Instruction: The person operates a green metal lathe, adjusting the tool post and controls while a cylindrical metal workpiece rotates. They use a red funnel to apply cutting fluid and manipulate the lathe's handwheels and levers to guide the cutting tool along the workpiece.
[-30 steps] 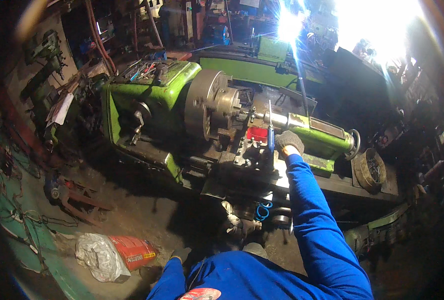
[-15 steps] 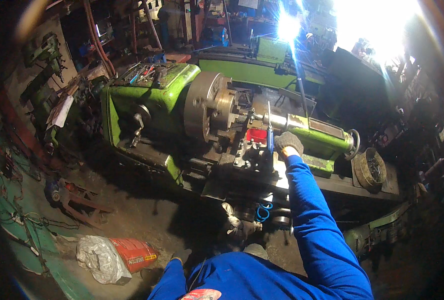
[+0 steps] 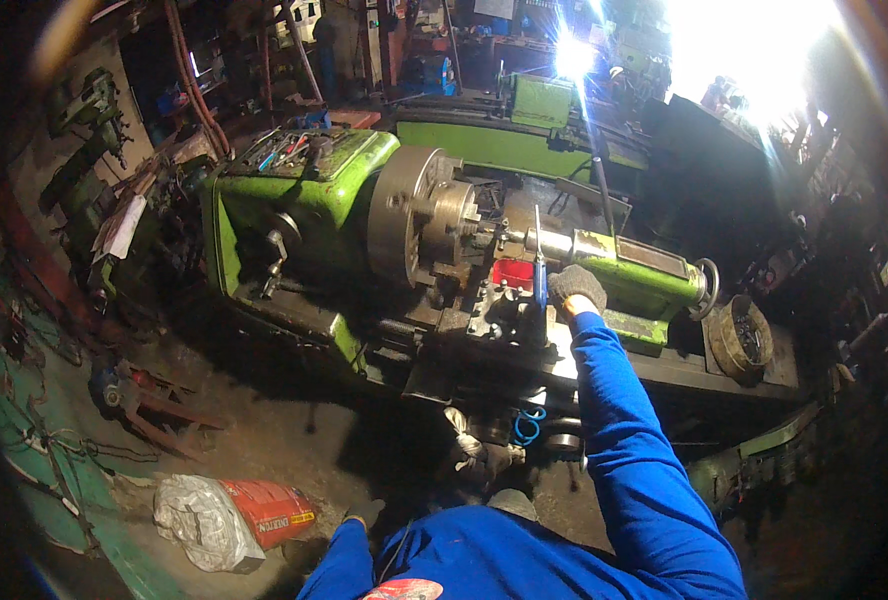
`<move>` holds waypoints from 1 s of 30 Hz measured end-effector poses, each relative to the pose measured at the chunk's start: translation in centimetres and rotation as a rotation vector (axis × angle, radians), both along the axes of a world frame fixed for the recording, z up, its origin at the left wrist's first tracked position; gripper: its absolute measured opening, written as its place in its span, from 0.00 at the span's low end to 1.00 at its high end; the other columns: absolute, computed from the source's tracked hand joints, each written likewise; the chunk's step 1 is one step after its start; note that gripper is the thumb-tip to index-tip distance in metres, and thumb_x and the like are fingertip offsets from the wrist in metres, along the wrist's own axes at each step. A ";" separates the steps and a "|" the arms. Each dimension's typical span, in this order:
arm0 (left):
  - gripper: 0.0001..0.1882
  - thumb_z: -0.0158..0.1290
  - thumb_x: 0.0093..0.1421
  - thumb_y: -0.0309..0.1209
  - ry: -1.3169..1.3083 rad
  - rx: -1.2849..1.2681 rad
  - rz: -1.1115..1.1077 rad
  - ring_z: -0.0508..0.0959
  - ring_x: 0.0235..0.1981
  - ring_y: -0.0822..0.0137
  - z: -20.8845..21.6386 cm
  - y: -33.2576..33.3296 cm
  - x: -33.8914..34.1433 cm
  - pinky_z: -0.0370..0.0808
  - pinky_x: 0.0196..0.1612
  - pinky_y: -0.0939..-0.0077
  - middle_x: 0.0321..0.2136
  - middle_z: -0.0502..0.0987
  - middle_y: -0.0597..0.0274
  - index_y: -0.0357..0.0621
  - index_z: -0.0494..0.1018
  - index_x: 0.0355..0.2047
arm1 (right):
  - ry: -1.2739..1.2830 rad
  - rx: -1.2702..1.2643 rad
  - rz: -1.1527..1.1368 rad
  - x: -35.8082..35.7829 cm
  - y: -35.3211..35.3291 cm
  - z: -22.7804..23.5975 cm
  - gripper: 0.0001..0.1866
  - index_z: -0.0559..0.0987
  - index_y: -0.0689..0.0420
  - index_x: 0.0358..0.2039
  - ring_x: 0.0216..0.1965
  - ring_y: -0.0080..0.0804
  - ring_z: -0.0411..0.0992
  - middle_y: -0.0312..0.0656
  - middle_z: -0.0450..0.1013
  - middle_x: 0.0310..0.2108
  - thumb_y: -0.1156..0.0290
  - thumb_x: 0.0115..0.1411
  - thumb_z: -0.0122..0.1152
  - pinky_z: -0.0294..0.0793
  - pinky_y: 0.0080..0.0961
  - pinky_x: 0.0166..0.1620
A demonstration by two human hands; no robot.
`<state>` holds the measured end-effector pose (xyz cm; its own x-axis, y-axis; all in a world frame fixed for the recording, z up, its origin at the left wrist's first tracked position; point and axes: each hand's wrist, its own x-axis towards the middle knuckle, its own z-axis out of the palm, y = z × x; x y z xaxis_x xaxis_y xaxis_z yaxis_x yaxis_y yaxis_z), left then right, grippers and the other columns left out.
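My right hand (image 3: 577,287), in a grey glove, is closed like a fist in front of the green tailstock (image 3: 644,268) of a lathe. What it grips is hidden. Just left of it stands a slim blue tool (image 3: 540,280) with a long thin metal tip; I cannot tell whether the glove touches it. A red box (image 3: 513,273) lies behind the tool post (image 3: 499,312). Further left is the large lathe chuck (image 3: 404,215), with a metal workpiece (image 3: 452,218) at its face. Low beside my body hangs my gloved left hand (image 3: 366,512), its fingers unclear.
Hand tools (image 3: 279,150) lie on the green headstock (image 3: 334,172). A round container (image 3: 738,338) sits at the right end of the bed. Below the carriage hangs a blue coiled hose (image 3: 527,425). On the floor at left lies a white and red sack (image 3: 264,508).
The chuck's jaws and markings appear slightly turned. My right hand stays at almost the same place by the tailstock, and my left hand has barely shifted.
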<state>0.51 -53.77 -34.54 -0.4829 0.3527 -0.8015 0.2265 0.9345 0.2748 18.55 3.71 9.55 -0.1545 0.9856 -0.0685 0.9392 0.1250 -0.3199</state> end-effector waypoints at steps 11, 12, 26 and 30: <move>0.40 0.50 0.67 0.61 0.044 0.016 -0.099 0.71 0.68 0.37 -1.3 0.2 -0.4 0.68 0.70 0.48 0.66 0.71 0.33 0.37 0.76 0.63 | -0.015 0.008 -0.023 -0.3 -0.6 0.8 0.23 0.88 0.53 0.51 0.58 0.54 0.80 0.53 0.81 0.56 0.51 0.65 0.57 0.79 0.48 0.59; 0.40 0.50 0.67 0.62 0.057 0.024 -0.091 0.71 0.68 0.37 -1.5 0.2 -0.3 0.67 0.70 0.48 0.66 0.71 0.33 0.37 0.76 0.63 | -0.013 0.015 -0.024 -0.3 -0.6 0.7 0.23 0.88 0.52 0.51 0.58 0.54 0.80 0.53 0.81 0.56 0.51 0.65 0.57 0.79 0.48 0.59; 0.40 0.51 0.66 0.60 0.026 0.101 -0.136 0.72 0.67 0.36 0.9 1.7 -0.2 0.68 0.69 0.48 0.65 0.73 0.33 0.35 0.77 0.61 | -0.036 -0.004 -0.014 -0.3 -0.5 0.8 0.25 0.87 0.54 0.51 0.58 0.56 0.78 0.56 0.80 0.56 0.52 0.67 0.54 0.78 0.49 0.60; 0.40 0.51 0.66 0.60 0.060 0.081 -0.026 0.70 0.68 0.37 0.0 1.2 0.1 0.67 0.70 0.49 0.66 0.71 0.33 0.35 0.76 0.62 | -0.044 -0.016 -0.026 -0.4 0.1 0.2 0.24 0.87 0.54 0.52 0.59 0.56 0.78 0.55 0.80 0.56 0.52 0.67 0.54 0.78 0.49 0.60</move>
